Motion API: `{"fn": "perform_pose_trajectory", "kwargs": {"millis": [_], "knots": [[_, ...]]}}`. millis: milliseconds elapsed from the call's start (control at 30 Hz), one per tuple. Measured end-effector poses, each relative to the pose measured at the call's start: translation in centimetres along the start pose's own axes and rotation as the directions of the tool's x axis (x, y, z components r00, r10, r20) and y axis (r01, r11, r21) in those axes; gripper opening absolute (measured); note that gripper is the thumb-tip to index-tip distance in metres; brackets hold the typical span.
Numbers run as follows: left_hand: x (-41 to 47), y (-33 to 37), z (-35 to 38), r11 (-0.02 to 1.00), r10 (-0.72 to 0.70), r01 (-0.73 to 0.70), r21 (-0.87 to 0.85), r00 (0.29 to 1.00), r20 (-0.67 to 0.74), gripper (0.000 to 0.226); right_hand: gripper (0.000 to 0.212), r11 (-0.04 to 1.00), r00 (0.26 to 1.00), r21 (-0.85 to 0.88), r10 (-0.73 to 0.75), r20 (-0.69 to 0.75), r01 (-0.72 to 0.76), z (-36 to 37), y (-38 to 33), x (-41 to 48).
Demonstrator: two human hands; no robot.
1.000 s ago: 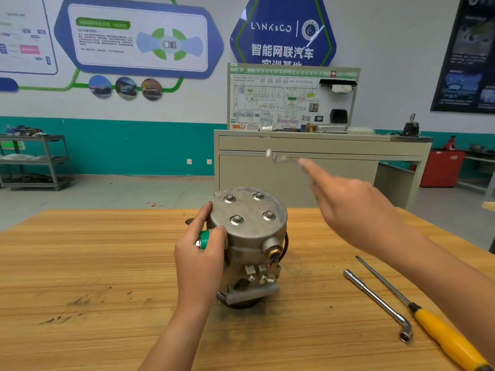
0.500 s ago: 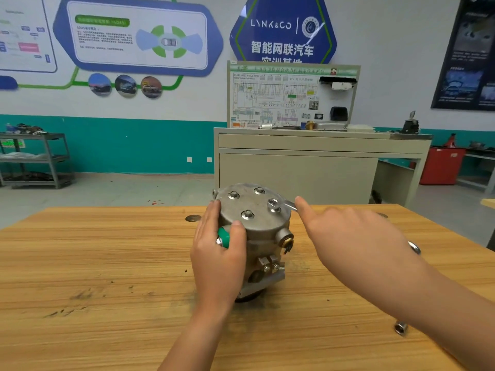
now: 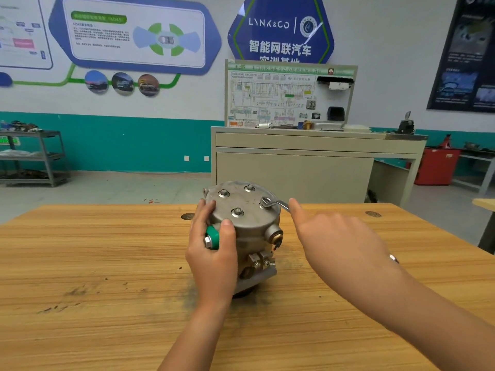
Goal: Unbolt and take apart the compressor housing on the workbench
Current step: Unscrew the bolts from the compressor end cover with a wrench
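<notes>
One compressor housing [image 3: 249, 226] is counted on one workbench [image 3: 93, 263]. Four bolts [image 3: 237, 211] are counted on its top face, at roughly 12, 3, 6 and 9 o'clock. One wrench [image 3: 281, 203] is seated on the 3 o'clock bolt. One green cap [image 3: 213, 234] is seen. Two hands are counted: the left hand [image 3: 211, 253] at the housing's 9 o'clock, the right hand [image 3: 340, 242] at 3 o'clock. Two round marks [image 3: 187, 216] are counted in the benchtop, and three round pictures [image 3: 122, 83] on the wall at 11 o'clock.

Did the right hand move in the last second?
Yes. The right hand dropped from in front of the cabinet to the compressor top, wrench on a bolt.
</notes>
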State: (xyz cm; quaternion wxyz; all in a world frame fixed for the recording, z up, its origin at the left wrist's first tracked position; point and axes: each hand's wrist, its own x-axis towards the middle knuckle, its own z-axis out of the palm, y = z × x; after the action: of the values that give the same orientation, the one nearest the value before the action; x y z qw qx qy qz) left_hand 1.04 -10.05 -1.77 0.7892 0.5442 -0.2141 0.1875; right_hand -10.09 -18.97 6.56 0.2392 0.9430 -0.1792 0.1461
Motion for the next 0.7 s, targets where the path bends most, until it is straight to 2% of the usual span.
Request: {"fn": "perform_pose_trajectory", "kwargs": {"millis": [67,200,400,533,700], "knots": [[0.4,-0.2,0.1,0.998,-0.018,0.018,-0.064,1.0,0.004,0.03,0.077,1.0,1.0,0.022,0.014,0.025,-0.014,0.8,-0.4,-0.4],[2.4,-0.3,0.3,0.994,-0.073,0.082,-0.066,0.989,0.125,0.028,0.077,0.999,0.997,0.038,0.017,0.079,-0.02,1.6,0.0,-0.9],[3.8,-0.2,0.9,0.992,-0.095,0.11,-0.062,0.974,0.206,0.023,0.076,0.996,0.997,-0.074,-0.04,0.071,0.046,0.9,1.2,0.0],[3.2,-0.7,0.5,0.988,-0.079,0.097,-0.121,0.987,0.14,0.025,0.075,0.992,0.998,-0.108,-0.063,0.03,0.066,1.8,1.8,-0.4],[0.8,-1.2,-0.1,0.987,-0.015,0.005,-0.161,0.998,-0.061,0.027,0.066,0.987,0.996,-0.151,-0.055,-0.063,0.045,1.4,1.4,0.7]]}}
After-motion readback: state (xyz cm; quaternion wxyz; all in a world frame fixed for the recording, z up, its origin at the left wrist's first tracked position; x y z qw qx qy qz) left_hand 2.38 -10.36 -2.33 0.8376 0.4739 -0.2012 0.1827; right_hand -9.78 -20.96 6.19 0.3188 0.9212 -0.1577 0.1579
